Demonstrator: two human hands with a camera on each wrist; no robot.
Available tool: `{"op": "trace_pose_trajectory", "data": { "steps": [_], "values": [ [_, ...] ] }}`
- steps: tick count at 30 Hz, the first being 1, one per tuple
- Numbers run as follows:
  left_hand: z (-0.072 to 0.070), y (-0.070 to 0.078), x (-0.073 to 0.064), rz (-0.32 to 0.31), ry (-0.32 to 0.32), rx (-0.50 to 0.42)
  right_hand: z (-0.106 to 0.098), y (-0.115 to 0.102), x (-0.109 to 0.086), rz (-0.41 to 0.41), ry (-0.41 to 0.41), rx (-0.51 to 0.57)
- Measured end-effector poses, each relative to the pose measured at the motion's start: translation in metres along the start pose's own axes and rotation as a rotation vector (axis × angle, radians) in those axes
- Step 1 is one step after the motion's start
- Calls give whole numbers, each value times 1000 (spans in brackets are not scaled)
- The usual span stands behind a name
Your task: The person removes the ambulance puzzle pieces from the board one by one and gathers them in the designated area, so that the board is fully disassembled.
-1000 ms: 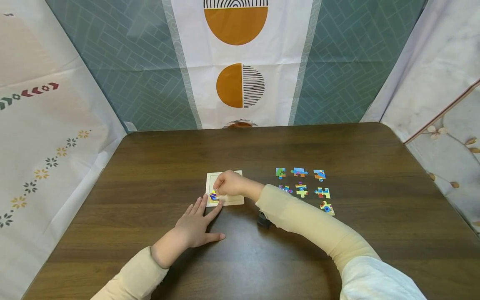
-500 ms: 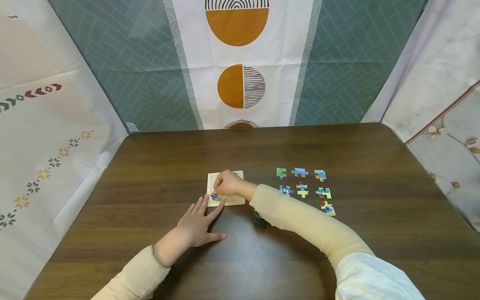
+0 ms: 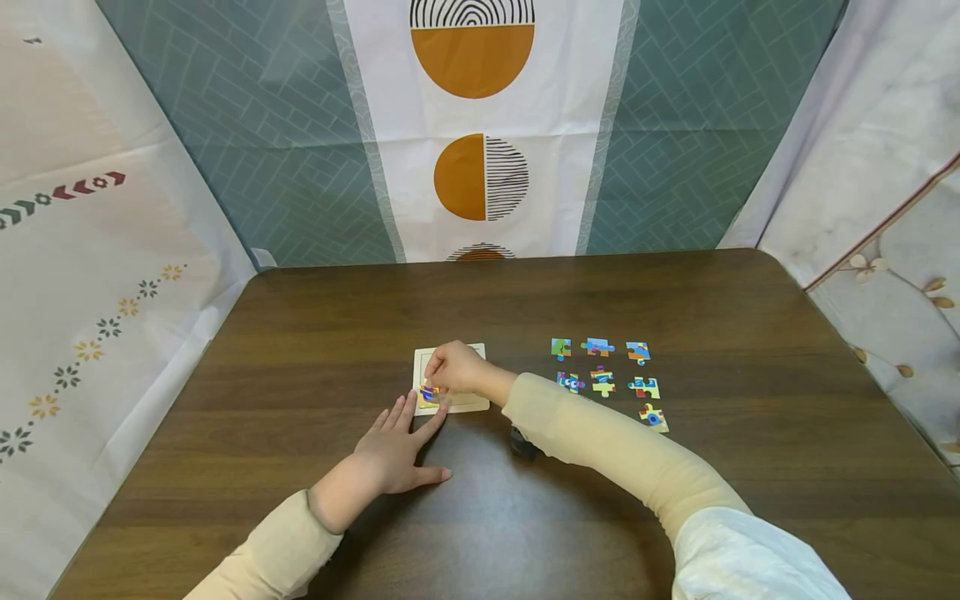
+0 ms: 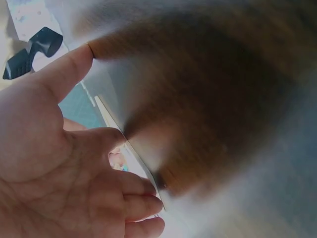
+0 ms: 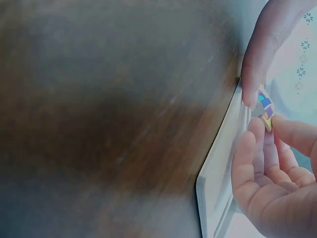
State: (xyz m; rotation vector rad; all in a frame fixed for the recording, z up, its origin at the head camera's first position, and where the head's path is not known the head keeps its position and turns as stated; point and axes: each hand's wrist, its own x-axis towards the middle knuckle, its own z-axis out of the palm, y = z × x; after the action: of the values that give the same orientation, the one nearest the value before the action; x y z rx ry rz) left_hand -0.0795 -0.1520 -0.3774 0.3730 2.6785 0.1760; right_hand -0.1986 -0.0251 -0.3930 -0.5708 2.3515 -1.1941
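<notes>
My right hand [image 3: 467,369] is over the left part of a pale wooden puzzle tray [image 3: 474,405]. Between its thumb and fingertips it pinches a colourful jigsaw piece [image 5: 267,106], which stands tilted close over the tray in the right wrist view. In the head view the piece [image 3: 428,392] shows only partly, since the fingers cover some of it. My left hand [image 3: 390,460] lies spread with straight fingers, its fingertips right at the near left edge of the tray. In the left wrist view the left hand's fingers [image 4: 141,203] touch that edge.
Several loose jigsaw pieces lie in rows to the right of the tray, among them a green one [image 3: 561,347] and a yellow one with a blue circle [image 3: 654,417]. A black wrist camera [image 3: 522,443] hangs under the right wrist. Everything rests on a dark wooden table [image 3: 337,325].
The piece in my right hand has tilted slightly at the tray's left side. My right forearm has shifted a little left, uncovering more of a loose piece. The left hand stays put.
</notes>
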Motion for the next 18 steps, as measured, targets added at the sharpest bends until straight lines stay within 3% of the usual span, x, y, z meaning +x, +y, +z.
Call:
{"op": "trace_pose_trajectory", "data": {
  "steps": [7, 18],
  "values": [
    [0, 0, 3, -4, -27, -2, -12, -3, -8, -32, 52, -12],
    [-1, 0, 1, -5, -11, -17, -42, -3, -32, -42, -2, 56]
  ]
}}
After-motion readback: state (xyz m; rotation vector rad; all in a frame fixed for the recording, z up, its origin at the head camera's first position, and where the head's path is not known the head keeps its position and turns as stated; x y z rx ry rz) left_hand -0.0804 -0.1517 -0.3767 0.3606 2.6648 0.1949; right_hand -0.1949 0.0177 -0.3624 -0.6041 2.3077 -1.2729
